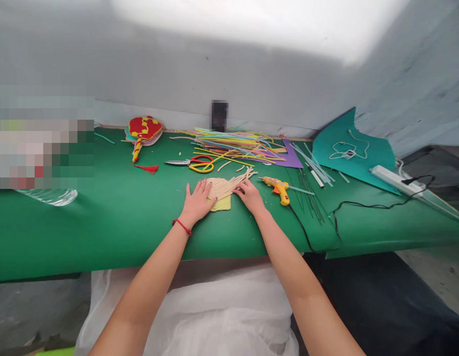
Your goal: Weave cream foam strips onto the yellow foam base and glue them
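Observation:
Cream pipe cleaners lie side by side over a pale yellow fuzzy piece on the green table. Flat across their left edge rests my left hand, fingers spread, with a red cord bracelet at the wrist. My right hand is at the right side, thumb and fingers pinched on the cream strands, whose loose ends fan out past it. Just right of that hand is a yellow hot glue gun with a stick in its back. Scissors with red and yellow handles lie behind my left hand.
Coloured pipe cleaners are heaped at the back over a purple sheet. A red and yellow fan lies back left. Right are green wires, a marker, a teal sheet, a power strip and a black cord.

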### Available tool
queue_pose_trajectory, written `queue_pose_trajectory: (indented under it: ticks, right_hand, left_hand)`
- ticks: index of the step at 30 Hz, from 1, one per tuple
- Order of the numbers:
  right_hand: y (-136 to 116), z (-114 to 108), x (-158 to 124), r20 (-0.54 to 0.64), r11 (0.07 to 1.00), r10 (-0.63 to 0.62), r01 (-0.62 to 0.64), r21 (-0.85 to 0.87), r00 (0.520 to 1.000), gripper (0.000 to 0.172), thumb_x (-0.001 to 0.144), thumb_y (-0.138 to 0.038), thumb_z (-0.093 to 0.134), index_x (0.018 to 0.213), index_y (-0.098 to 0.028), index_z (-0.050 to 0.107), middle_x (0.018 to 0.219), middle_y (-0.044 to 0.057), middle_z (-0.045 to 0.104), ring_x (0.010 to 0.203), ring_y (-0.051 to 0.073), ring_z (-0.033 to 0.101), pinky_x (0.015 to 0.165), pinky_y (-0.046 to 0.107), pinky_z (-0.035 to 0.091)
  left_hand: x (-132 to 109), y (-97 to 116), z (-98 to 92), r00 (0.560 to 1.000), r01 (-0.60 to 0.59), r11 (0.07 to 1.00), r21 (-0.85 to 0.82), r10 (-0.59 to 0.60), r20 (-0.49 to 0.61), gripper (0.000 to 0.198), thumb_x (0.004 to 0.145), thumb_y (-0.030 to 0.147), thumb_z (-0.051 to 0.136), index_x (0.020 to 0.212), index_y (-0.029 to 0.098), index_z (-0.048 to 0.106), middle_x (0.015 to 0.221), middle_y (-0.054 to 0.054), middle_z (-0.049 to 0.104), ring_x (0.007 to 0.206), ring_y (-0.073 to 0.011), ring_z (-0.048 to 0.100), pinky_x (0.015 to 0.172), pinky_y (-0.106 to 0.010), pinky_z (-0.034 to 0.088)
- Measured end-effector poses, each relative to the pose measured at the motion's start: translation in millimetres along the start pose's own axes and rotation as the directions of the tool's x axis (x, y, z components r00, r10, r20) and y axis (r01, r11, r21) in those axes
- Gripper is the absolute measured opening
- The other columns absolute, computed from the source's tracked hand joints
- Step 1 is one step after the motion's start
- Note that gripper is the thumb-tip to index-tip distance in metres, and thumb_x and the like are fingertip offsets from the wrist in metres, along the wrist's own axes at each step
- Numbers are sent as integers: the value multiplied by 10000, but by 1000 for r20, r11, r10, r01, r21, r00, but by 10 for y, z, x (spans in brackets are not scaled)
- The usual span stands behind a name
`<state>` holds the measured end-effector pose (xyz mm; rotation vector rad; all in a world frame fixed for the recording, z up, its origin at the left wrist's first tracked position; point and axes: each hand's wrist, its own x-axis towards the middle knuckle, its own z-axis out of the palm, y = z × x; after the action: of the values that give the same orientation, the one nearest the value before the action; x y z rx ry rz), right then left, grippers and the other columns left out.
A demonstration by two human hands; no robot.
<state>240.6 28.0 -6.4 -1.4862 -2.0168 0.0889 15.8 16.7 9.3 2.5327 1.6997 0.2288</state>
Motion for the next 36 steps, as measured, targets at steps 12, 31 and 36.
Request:
queue_pose_trajectory:
  ticks: [12,31,36]
  right_hand:
    - [-389,11,-515,14,1000,8,-8,20,1000,405,954,-294,395,1318,-187,536,1300,123,571,1218,235,522,1058,418,422]
    - [-424,38,-533,115,995,-28,39,-91,993,423,976,-295,353,1338,-166,531,1412,124,483,1317,234,442,1102,444,363]
    - [-443,15,-514,107,987,-50,66,-148,993,412,974,-300,364,1307,-164,564,1437,125,452,1307,239,446,1088,422,381]
  left_hand:
    - [-10,11,4,1000,1,1000,-9,-1,-10,601,939,448,274,1470,167,284,1559,-92,223,1433,-253,215,1147,-586,65]
    - [-14,18,-6,1000,10,1000,-1,-10,-1,596,938,446,285,1477,192,275,1564,-78,221,1435,-268,207,1155,-568,63]
    - [-12,14,-3,1000,4,1000,-6,-4,2,609,937,447,289,1477,166,269,1565,-86,208,1435,-263,208,1153,-574,55]
